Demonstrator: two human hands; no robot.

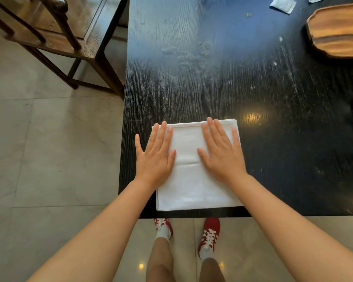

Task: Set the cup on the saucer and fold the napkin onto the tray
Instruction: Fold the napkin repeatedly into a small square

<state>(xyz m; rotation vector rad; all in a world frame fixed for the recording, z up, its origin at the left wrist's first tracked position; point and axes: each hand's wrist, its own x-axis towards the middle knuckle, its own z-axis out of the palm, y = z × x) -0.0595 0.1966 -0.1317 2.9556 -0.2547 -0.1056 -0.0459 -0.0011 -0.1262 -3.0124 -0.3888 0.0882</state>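
**A:** Status on the napkin?

**B:** The folded white cloth napkin (194,176) lies flat on the black wood-grain table (253,82), at the near edge, close to its left corner. My left hand (155,159) is pressing on the napkin's left side, fingers straight and spread, little finger off the cloth over the table. My right hand (222,155) is flat on the right side, fingers straight, tips at the far edge.

**A:** Grip?

**B:** Neither grip holds anything. Both are wide, palms down on the cloth.

**A:** Fold state?

**B:** Rectangular, layered edges showing at the far right corner. A faint crease runs across between my hands.

**A:** Tray?

**B:** The brown wooden tray with a raised scalloped rim (338,29) sits at the far right of the table, partly out of view, well apart from the napkin.

**A:** Anything else?

**B:** Two small pale packets (282,4) at the far edge near the tray. A dark wooden chair (69,41) stands left of the table on the grey tiled floor (49,149). My red shoes (209,235) show below the table edge.
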